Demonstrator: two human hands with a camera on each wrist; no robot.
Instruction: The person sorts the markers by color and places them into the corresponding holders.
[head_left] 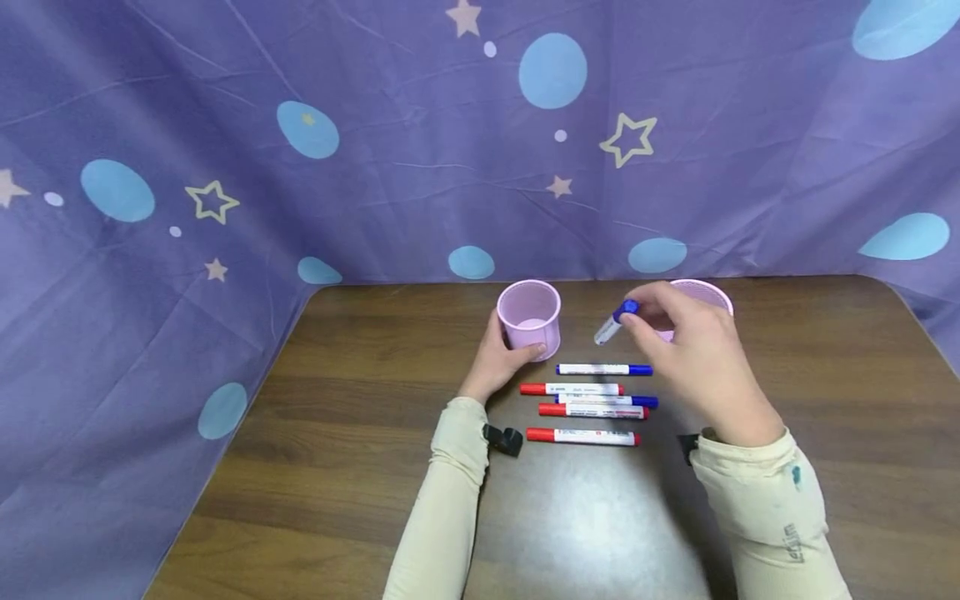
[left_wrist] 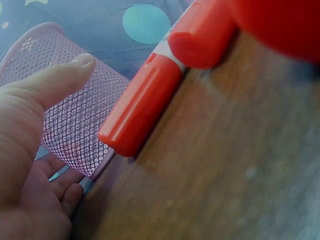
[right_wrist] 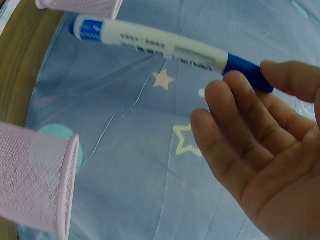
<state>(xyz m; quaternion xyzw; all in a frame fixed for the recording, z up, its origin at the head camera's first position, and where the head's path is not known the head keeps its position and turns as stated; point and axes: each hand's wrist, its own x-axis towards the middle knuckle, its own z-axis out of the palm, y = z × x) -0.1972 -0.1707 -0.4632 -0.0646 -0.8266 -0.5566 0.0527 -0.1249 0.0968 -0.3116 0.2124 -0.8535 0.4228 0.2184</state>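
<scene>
On the left, a pink mesh pen cup (head_left: 531, 340) stands upright, gripped by my left hand (head_left: 491, 364). The thumb (left_wrist: 62, 82) lies along the mesh on the near side while the fingers go round behind it. My right hand (head_left: 697, 354) holds a blue marker (head_left: 607, 331) in the air between two cups, pinching its blue cap (right_wrist: 247, 71) between thumb and fingertips. The marker's white barrel slants down to the left. Behind the right hand is a second pink mesh cup (head_left: 708, 292), partly hidden by it.
Several markers lie crosswise on the wooden table (head_left: 360, 375) in front of the cups: a blue marker (head_left: 600, 369) farthest back, a red marker (head_left: 581, 436) nearest, others between. A purple curtain (head_left: 420, 125) hangs along the table's back edge.
</scene>
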